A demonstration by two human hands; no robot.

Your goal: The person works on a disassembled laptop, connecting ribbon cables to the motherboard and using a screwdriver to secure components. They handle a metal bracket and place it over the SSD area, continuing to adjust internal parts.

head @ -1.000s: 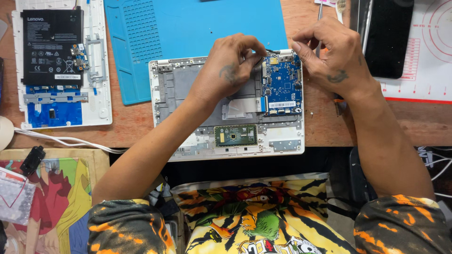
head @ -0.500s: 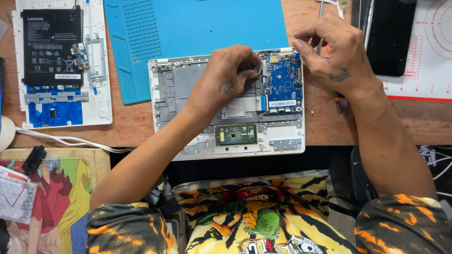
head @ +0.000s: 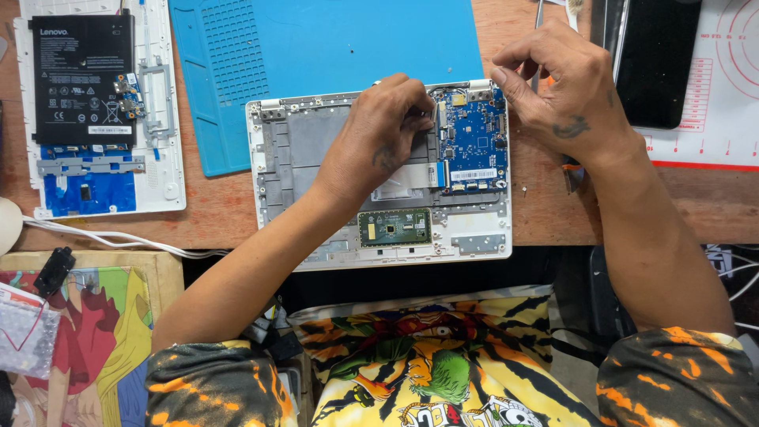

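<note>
Left hand [head: 379, 146] has crept right onto blue board [head: 472, 138], fingers curled; right hand [head: 565, 87] pinches something, perhaps a tool. Steady board, lift gently.

Both hands [head: 474, 119] over opened laptop base [head: 316, 158], blue circuit board [head: 472, 138]

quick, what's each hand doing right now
Left hand: fingers curled, pressing on the open laptop beside the blue board; grip unclear.
Right hand: fingers pinched; what it holds cannot be told.

Brown wooden workbench [head: 221, 213], blue work mat [head: 332, 39], even light
</note>
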